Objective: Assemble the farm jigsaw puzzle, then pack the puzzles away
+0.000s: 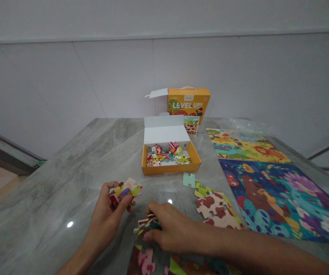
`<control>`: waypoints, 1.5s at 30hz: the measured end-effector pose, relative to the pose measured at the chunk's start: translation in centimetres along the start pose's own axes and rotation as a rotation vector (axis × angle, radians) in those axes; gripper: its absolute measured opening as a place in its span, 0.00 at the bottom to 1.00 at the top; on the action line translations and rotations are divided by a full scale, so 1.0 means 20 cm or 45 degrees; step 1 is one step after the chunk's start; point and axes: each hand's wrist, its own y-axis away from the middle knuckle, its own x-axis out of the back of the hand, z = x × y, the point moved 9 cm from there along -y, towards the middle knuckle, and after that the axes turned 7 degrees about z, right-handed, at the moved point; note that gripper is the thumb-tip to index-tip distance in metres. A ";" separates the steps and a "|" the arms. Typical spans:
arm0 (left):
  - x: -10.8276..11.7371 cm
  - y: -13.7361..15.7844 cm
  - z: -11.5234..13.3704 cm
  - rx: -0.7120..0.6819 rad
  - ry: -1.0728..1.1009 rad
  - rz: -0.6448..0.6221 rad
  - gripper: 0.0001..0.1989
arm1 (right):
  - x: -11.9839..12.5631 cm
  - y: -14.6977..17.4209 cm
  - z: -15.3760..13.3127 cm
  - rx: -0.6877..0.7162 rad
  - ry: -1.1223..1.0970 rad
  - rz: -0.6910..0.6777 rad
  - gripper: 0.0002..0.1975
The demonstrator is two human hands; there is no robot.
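Several colourful puzzle pieces (127,190) are bunched in my left hand (111,208), fingers curled round them above the grey table. Just right of it and nearer to me, my right hand (171,227) pinches more puzzle pieces (147,224) between thumb and fingers. Below that hand lie loose pieces, among them a pink spotted piece (146,261). Beyond my hands stands an open orange box (171,169) with puzzle pieces (167,154) inside and its white lid raised. To the right, joined cow-patterned pieces (214,206) lie partly behind my right forearm, with a pale green piece (189,179) near them.
An upright orange "LEVEL UP!" box (188,101) stands behind the open box, beside a small picture card (192,125). Two assembled puzzles, one yellow (246,147) and one dark blue (281,198), cover the right side. Clear plastic wrap (247,125) lies at the back right.
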 end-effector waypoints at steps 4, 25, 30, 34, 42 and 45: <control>-0.13 -0.25 0.32 -0.417 -0.343 -0.056 0.17 | -0.13 0.04 -0.22 0.426 0.491 -0.196 0.17; -0.66 -0.57 0.27 -0.884 -1.111 -0.739 0.13 | -0.11 -0.02 -0.14 0.468 0.278 -0.347 0.15; -0.61 -0.57 0.29 -0.858 -0.963 -0.780 0.13 | 0.53 -0.16 0.01 0.077 0.001 0.378 0.17; -0.58 -0.61 0.29 -0.822 -0.919 -0.712 0.15 | 0.78 -0.30 0.26 -0.162 0.234 0.681 0.17; -0.61 -0.57 0.29 -1.009 -0.904 -0.573 0.17 | 0.63 -0.44 0.31 0.013 0.480 0.490 0.13; -0.64 -0.58 0.23 -0.915 -1.047 -0.613 0.18 | 0.58 -0.45 0.30 0.091 0.607 0.337 0.12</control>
